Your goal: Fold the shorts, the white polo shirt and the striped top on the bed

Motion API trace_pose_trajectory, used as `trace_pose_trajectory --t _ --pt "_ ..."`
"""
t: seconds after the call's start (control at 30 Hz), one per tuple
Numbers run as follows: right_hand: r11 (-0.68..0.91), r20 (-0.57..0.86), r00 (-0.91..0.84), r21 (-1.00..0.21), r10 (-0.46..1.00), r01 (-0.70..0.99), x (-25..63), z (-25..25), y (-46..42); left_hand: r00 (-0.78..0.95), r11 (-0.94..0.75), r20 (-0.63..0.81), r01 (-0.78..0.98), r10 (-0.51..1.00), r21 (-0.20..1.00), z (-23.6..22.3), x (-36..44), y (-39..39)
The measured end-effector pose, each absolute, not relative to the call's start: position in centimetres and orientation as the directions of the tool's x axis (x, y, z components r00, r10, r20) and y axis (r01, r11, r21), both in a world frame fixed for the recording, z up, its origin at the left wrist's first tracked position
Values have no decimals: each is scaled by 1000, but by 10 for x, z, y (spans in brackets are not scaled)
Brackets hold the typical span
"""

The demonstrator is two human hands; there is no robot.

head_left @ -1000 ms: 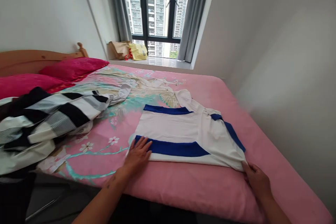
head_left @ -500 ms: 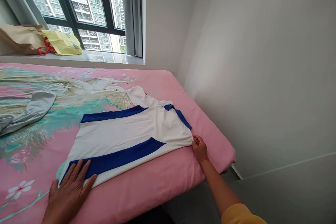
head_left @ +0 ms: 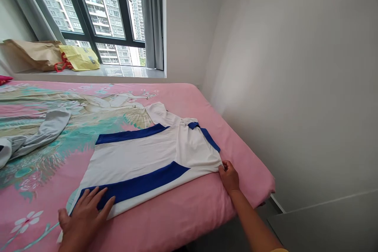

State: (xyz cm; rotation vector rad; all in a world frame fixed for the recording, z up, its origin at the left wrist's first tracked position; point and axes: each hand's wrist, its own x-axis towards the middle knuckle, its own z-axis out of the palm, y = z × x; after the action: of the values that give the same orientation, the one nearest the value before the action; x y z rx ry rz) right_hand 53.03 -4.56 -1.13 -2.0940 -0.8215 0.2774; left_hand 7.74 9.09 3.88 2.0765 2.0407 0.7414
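Note:
A white T-shirt with blue bands lies spread on the pink flowered bed sheet, its hem to the left and its shoulder end to the right. Over the near hem corner, my left hand rests with its fingers spread on the blue band. At the near sleeve corner, the fingertips of my right hand pinch the white edge of the shirt. The far sleeve stretches out toward the window side.
A grey piece of clothing lies at the left of the bed. On the window sill stand a brown paper bag and a yellow bag. The bed's right edge drops to a dark floor, with a wall beyond.
My view has swung to the right, so the striped clothes and most of the pillows have left the picture. Both hands stay at the same corners of the shirt.

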Motion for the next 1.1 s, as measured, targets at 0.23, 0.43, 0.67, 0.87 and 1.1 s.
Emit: trace_pose_trajectory --t 0.23,0.43,0.67,0.87,1.1 --pt "-423 100 762 -782 640 458 527 -10 -44 516 -562 258 609 816 559 75 240 136" --pt "-431 67 778 -801 625 416 527 -11 -42 709 -671 154 541 688 507 80 379 205" --pt "-316 103 832 -894 545 318 535 -36 -31 729 -671 88 567 678 478 44 481 271" --pt "-289 155 827 -889 541 355 542 -46 -27 639 -550 24 642 769 534 31 506 304" --pt "-238 219 759 -865 613 441 541 -24 -39 494 -333 -14 607 869 722 111 505 347"
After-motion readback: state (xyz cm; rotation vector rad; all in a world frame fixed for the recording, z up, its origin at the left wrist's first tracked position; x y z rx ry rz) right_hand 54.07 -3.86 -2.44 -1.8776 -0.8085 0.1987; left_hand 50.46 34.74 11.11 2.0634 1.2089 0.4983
